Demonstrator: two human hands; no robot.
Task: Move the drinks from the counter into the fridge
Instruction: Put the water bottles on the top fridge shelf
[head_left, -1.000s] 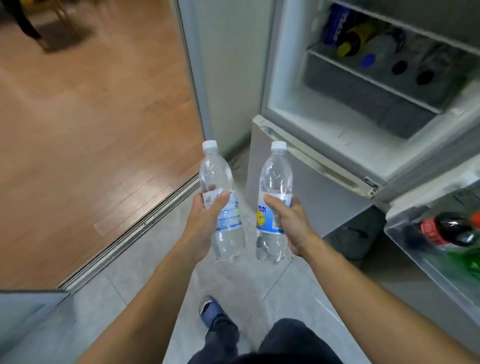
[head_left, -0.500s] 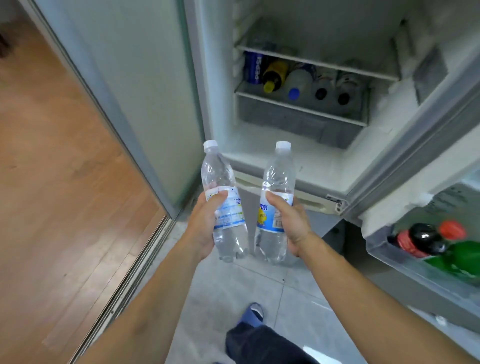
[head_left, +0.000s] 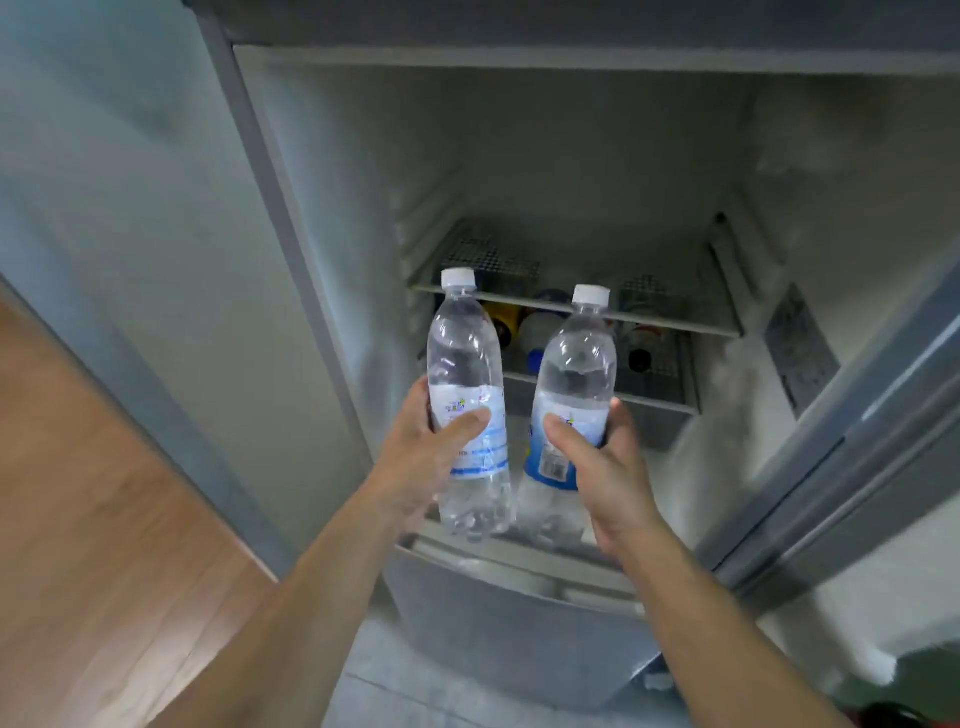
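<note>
I hold two clear water bottles with white caps and blue-white labels, both upright, in front of the open fridge. My left hand grips the left water bottle around its label. My right hand grips the right water bottle the same way, tilted slightly right. The bottles are side by side, almost touching near their bases, level with the fridge's front sill. Behind them, several drinks lie on their sides under the glass shelf.
The fridge door stands open at the right. A grey wall panel and a wooden floor lie to the left. The shut lower drawer front sticks out below my hands. The fridge floor in front of the shelf is bare white.
My view has swung up and closer to the fridge interior. Both hands have carried the bottles forward and up, from over the floor to the fridge opening. The grips are unchanged.
</note>
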